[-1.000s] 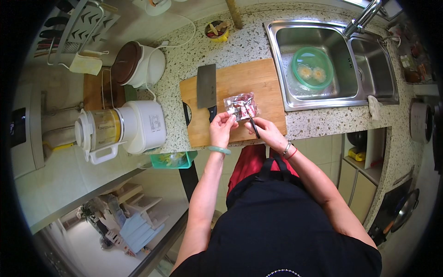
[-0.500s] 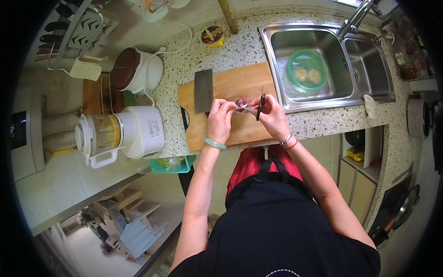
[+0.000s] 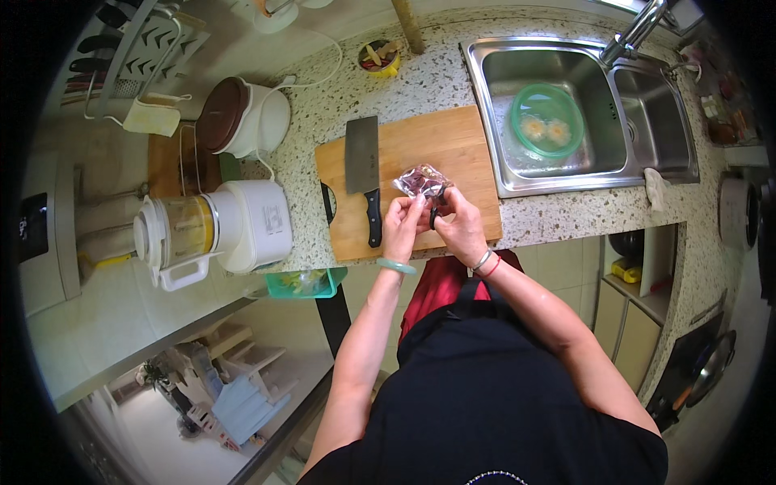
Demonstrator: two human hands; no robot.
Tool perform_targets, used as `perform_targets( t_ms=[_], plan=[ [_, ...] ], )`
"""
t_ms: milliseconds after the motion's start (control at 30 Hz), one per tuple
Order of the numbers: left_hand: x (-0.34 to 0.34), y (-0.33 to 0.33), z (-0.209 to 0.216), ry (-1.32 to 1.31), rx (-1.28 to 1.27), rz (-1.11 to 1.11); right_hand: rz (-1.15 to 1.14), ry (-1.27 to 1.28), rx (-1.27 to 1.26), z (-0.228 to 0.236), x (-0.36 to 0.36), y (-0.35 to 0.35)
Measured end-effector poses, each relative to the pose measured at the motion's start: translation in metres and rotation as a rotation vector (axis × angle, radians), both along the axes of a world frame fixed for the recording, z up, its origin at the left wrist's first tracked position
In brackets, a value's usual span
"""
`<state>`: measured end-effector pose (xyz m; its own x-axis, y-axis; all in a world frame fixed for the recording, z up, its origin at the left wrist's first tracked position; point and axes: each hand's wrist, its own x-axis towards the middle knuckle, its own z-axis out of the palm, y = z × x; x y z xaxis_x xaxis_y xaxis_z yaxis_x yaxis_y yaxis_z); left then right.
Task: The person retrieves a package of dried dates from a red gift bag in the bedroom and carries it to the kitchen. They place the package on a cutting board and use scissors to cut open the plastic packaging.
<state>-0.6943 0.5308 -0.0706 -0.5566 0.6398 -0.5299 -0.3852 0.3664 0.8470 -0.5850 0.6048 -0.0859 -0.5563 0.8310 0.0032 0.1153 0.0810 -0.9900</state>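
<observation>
A shiny clear plastic packet with dark reddish-purple contents is pinched at its near edge by the fingers of my left hand. In my right hand is a pair of black-handled scissors, with fingers wrapped around the handles. The scissors are right against the packet's near right side; their blades are mostly hidden. Both hands are close together over the front of a wooden cutting board. To their left a cleaver lies flat on the board, its black handle toward me.
Beyond the board's right edge is a double steel sink holding a green bowl with two pale round pieces in water. A white blender, a brown-lidded white pot and a yellow cup of scraps stand on the counter.
Both hands have drawn nearer to me; the left has also shifted right, uncovering the cleaver's handle. The packet now shows more fully, and the scissors have turned in my right hand.
</observation>
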Motion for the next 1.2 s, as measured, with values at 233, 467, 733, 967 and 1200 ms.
perform_targets(
  t_ms=[233,467,733,967,1200],
  plan=[
    [-0.022,-0.006,-0.017,0.210,-0.128,-0.078,0.217,0.024,-0.542,0.002,0.013,0.014],
    [-0.030,-0.007,-0.017,0.225,-0.121,0.018,0.517,-0.174,-0.741,0.004,0.030,0.015],
    [-0.030,0.000,-0.011,0.154,-0.003,0.067,0.610,-0.099,-0.954,0.003,0.039,0.005],
    [-0.033,-0.001,-0.014,0.144,-0.062,0.101,0.657,-0.143,-0.967,0.000,0.039,0.005],
    [-0.034,-0.007,-0.019,0.157,-0.097,0.098,0.601,-0.109,-1.008,-0.001,0.026,0.002]
  ],
)
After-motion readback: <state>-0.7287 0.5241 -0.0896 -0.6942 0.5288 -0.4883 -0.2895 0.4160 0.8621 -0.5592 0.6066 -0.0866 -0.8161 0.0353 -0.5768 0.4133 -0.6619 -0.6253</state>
